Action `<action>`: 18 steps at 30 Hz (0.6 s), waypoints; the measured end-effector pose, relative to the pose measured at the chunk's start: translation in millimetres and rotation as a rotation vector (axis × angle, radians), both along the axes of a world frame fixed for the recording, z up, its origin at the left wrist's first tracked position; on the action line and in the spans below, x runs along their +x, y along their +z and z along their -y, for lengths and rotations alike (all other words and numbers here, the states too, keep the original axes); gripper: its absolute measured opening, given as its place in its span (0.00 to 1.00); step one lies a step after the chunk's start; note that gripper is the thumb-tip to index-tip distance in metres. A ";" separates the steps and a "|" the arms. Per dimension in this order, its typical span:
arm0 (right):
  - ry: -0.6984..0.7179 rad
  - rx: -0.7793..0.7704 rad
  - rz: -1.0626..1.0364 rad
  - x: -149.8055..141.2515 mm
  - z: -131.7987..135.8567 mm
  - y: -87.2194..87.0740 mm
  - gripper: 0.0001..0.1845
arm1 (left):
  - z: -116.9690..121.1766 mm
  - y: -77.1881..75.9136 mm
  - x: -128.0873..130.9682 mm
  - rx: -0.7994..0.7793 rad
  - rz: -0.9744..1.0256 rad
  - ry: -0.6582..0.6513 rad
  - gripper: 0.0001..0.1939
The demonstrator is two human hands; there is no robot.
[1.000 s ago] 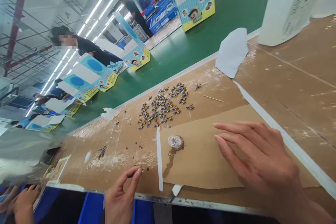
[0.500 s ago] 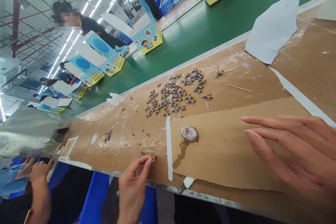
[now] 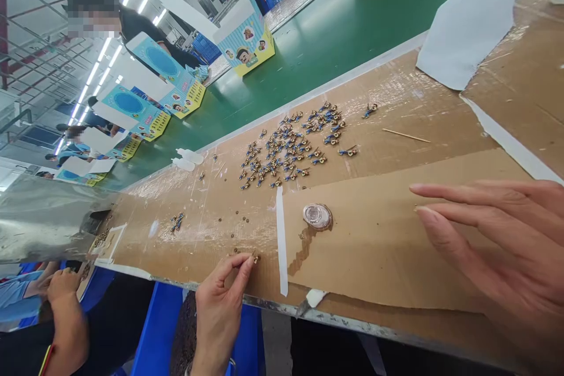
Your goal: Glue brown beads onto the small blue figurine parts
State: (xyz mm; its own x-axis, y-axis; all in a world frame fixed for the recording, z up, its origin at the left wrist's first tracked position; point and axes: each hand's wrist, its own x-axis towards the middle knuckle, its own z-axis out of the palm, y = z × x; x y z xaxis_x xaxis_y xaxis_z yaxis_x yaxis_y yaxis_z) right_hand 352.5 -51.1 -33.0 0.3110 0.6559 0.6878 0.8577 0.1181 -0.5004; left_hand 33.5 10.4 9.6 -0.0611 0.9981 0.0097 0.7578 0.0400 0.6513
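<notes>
Fingers (image 3: 241,276) of the left hand (image 3: 222,299) are pinched narrow on a small piece (image 3: 255,258), just above the desk (image 3: 176,252), left of the tape strip (image 3: 282,247). Piece too small to tell its exact shape. Right hand (image 3: 506,235) hovers over the cardboard sheet (image 3: 374,273); its fingers stand slightly apart, narrow gap, no held thing visible.

Progress, as far as it shows: a big batch of small figures (image 3: 288,144) lies loosely grouped beyond the cardboard, one of them set apart toward the far right. Another little clump (image 3: 177,222) sits well off to the left. Looks like many units are through at least some stage; can't tell whether each is complete. Piece in the left fingers is not set down yet. A few loose beads (image 3: 244,219) are scattered near the left hand, apart from any figure, so probably unused as they lie.

Clear blob (image 3: 317,216) sits on the cardboard between the two hands, untouched, wet-looking streak beside it. Thin stick (image 3: 405,135) lies beyond the cardboard, nobody on it. Co-worker's arm (image 3: 68,299) is well apart, lower left.
</notes>
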 end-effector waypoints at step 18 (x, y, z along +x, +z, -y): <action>-0.024 -0.046 -0.048 -6.3 2.0 5.1 0.03 | -2.0 7.0 2.1 0.006 -0.111 -0.042 0.13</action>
State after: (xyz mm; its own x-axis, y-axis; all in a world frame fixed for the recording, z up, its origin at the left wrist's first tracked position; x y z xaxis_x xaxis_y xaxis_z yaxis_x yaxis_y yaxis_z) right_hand 346.3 -53.1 -27.9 0.3588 0.6784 0.6411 0.8352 0.0734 -0.5451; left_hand 35.6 12.4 16.6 -0.0174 0.9996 0.0202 0.8261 0.0030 0.5635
